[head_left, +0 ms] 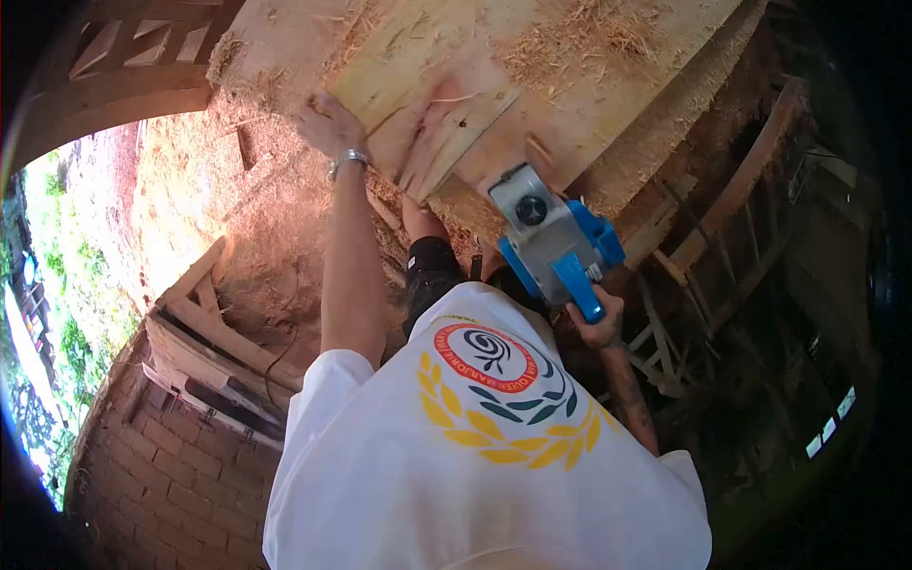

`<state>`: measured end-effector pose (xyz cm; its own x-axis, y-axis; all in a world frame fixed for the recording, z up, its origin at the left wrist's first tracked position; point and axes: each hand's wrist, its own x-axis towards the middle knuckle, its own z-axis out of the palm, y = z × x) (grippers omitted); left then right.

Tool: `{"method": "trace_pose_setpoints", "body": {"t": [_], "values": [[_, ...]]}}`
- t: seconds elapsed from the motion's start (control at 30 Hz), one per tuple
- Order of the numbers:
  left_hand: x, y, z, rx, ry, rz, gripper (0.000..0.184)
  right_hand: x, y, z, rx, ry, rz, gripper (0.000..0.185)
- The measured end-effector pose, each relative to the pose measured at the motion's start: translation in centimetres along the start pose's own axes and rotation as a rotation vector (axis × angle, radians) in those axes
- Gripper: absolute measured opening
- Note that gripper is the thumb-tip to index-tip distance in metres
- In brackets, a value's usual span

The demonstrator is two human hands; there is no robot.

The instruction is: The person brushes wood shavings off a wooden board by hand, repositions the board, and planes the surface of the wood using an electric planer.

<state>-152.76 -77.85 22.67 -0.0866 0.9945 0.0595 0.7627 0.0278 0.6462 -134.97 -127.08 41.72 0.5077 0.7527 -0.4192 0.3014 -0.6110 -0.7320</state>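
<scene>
My right hand (598, 323) is wrapped round the rear handle of a blue and silver electric planer (549, 249). The planer is tilted at the near edge of a pale wooden board (560, 133); whether its sole touches the wood is hidden. My left hand (331, 125), with a metal bracelet at the wrist, grips the board's left corner, its fingertips partly hidden. A dark knot and reddish streaks mark the board's surface near its left end.
Curled wood shavings (584, 43) lie heaped on the board. Sawdust covers the ground at left, by a stack of planks (223, 351) and brick paving (180, 465). Wooden frames (741, 204) and scrap pieces stand at right. A curved wooden piece (114, 100) is at upper left.
</scene>
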Motion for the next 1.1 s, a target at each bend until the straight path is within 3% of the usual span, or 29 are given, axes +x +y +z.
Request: {"method": "trace_pose_setpoints", "body": {"t": [0.13,0.37,0.8,0.9,1.1], "values": [[-0.3,0.6,0.2,0.011,0.003,-0.038,0.038,-0.3,1.6,-1.2,-0.02,-0.025,-0.028,0.025],[0.0,0.5,0.3,-0.049,-0.021,-0.055,0.037,5.5,-4.3,0.5,0.04,-0.061,0.046,0.024],[-0.2,0.7,0.0,-0.118,0.003,0.002,0.041,18.4,-11.3,7.4,0.013,0.084,-0.158,0.026],[-0.1,0.4,0.1,-0.12,-0.021,-0.016,0.041,22.2,-15.9,7.9,0.056,0.018,-0.061,0.029],[-0.2,1.0,-0.3,-0.134,-0.033,0.0,0.041,27.7,-19.3,10.6,0.168,0.112,-0.236,0.032]]}}
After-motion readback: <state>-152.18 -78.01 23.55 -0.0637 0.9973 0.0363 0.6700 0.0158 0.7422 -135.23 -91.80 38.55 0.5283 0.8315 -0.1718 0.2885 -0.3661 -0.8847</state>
